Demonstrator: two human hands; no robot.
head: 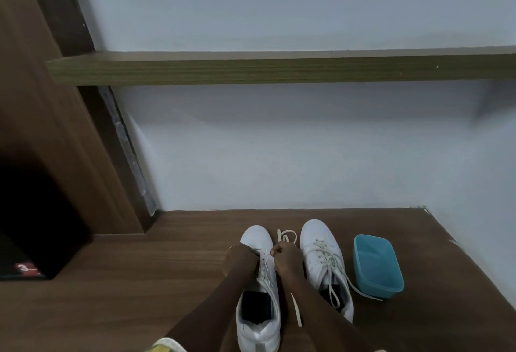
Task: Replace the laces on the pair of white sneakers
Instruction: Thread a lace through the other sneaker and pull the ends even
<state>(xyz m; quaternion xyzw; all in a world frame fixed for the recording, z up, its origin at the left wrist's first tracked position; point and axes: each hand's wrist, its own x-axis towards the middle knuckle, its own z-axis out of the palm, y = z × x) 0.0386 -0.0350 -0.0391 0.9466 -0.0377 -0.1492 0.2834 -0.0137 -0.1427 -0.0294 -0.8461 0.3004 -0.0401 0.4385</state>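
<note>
So the two shoes sit side by side on the brown wood-grain floor (167,282), toes to the wall, which puts the eyelets straight under both hands. All the work is on the white lace-up sneaker on the left (258,321). The left hand (237,259) is curled over its outer side by the eyelets, looks like it's just pinning the shoe so it doesn't slide. The right hand (284,259) is balled up at the top of the eyelet row, pinching what I think is the thin white lace (265,270) that zigzags down the tongue. It's only partway threaded by the look of it. The other white sneaker (324,256) is just beside the right wrist, its greyish flat laces (332,270) in and trailing off loose, so that one's untouched. A loose cream flat lace (287,236) is looped between the toes, and a strand runs back under the right forearm, easy to snag. An open turquoise plastic tub (377,265) sits just right of the pair, probably for the old laces. A long wooden shelf (279,68) hangs overhead, well clear. There's also a dark box with a red mark (28,240) off left.
</note>
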